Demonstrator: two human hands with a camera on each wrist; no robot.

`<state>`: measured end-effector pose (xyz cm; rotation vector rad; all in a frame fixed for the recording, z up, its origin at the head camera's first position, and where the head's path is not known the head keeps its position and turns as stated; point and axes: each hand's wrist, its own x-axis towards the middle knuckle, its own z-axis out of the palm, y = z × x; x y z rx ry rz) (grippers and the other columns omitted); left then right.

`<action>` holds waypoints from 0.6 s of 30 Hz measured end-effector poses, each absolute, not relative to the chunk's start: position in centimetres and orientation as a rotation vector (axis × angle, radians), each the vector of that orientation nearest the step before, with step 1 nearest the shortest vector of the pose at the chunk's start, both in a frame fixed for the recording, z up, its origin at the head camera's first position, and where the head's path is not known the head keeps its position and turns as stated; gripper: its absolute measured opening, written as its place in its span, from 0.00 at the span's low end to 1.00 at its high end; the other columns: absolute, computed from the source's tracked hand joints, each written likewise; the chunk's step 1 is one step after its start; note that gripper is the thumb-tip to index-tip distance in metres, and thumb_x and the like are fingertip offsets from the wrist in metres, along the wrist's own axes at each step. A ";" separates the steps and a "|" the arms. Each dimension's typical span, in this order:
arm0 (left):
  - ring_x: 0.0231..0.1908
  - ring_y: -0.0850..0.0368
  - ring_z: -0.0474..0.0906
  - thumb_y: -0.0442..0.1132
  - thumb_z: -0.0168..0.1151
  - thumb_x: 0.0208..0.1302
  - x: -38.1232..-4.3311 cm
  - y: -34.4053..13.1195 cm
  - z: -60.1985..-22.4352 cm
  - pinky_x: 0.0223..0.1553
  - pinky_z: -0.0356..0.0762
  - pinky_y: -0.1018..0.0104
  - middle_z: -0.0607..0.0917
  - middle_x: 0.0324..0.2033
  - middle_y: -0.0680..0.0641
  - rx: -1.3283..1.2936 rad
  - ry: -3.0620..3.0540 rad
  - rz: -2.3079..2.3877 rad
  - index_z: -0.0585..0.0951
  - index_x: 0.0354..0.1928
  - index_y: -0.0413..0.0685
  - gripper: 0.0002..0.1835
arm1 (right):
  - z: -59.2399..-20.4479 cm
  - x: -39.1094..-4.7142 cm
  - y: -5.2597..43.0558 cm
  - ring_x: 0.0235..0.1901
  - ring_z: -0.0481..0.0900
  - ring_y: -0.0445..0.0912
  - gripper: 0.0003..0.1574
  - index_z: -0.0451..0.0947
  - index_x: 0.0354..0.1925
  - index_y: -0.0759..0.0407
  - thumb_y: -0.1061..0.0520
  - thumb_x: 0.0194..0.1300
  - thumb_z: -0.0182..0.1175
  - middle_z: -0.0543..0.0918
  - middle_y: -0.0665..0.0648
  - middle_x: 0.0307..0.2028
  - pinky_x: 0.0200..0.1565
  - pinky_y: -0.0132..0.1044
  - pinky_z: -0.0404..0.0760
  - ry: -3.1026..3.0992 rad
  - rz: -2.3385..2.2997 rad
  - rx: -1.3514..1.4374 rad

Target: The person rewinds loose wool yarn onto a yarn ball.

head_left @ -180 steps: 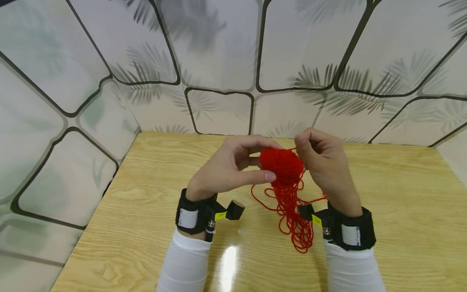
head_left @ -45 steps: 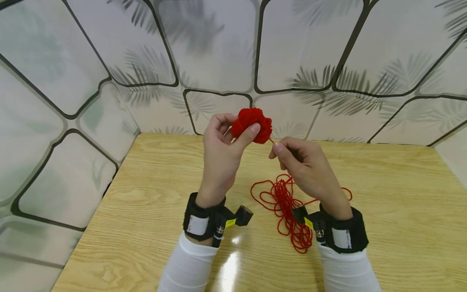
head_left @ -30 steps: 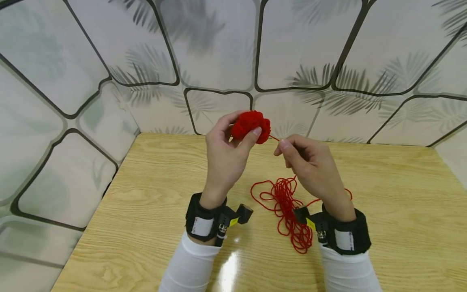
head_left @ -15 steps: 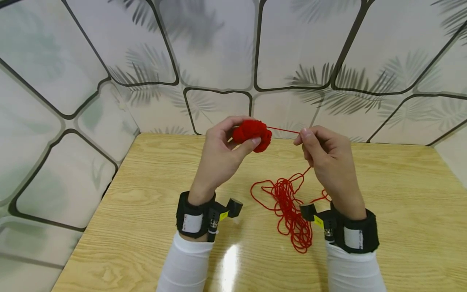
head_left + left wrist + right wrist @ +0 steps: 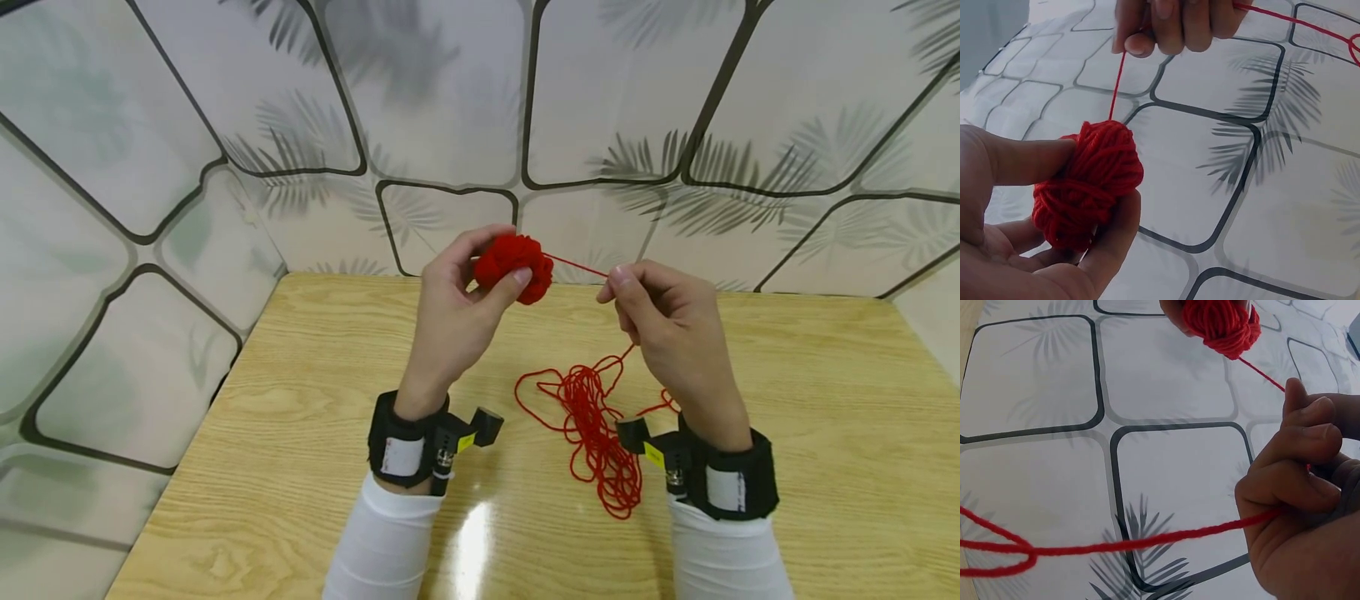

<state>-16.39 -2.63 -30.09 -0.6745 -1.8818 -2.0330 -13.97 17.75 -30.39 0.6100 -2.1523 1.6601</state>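
A small ball of red yarn (image 5: 513, 265) is held up over the back of the table by my left hand (image 5: 459, 312). In the left wrist view the thumb lies on one side of the yarn ball (image 5: 1094, 181) and the fingers curl behind it. My right hand (image 5: 671, 333) pinches the strand, which runs taut from the ball to the thumb and forefinger. From the lower side of that hand, the strand (image 5: 1147, 542) drops toward a loose heap of red yarn (image 5: 596, 429) on the table. The right wrist view shows the yarn passing through the curled fingers.
The wooden table (image 5: 285, 433) spreads under both arms. Behind it and to the left stands a wall covering (image 5: 450, 100) with dark outlines and leaf prints. Black wrist straps with small cameras sit on both wrists.
Six seconds ago the ball was lower and closer to the right hand; the left hand has lifted and turned it. Lately the right hand has drawn rightward, stretching the strand between the hands.
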 end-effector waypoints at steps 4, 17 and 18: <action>0.44 0.55 0.75 0.37 0.61 0.58 -16.6 -2.3 -30.4 0.42 0.76 0.63 0.79 0.44 0.48 -0.594 -1.945 -1.899 0.75 0.52 0.42 0.19 | -30.3 -13.8 17.1 0.17 0.60 0.44 0.10 0.77 0.32 0.59 0.60 0.67 0.50 0.66 0.56 0.18 0.17 0.36 0.57 -2.197 1.589 0.655; 0.41 0.50 0.77 0.42 0.63 0.57 -16.3 -2.0 -30.3 0.43 0.76 0.59 0.79 0.42 0.43 -0.465 -1.870 -2.079 0.75 0.50 0.39 0.21 | -30.8 -13.0 14.0 0.17 0.62 0.44 0.11 0.75 0.32 0.51 0.54 0.69 0.48 0.69 0.50 0.20 0.18 0.39 0.60 -2.367 1.637 0.902; 0.42 0.49 0.77 0.41 0.63 0.57 -16.2 -2.0 -30.2 0.44 0.76 0.59 0.79 0.42 0.42 -0.472 -1.847 -2.130 0.74 0.50 0.39 0.20 | -30.9 -13.0 13.9 0.17 0.62 0.44 0.11 0.75 0.32 0.51 0.54 0.69 0.48 0.69 0.50 0.20 0.18 0.39 0.60 -2.370 1.643 0.921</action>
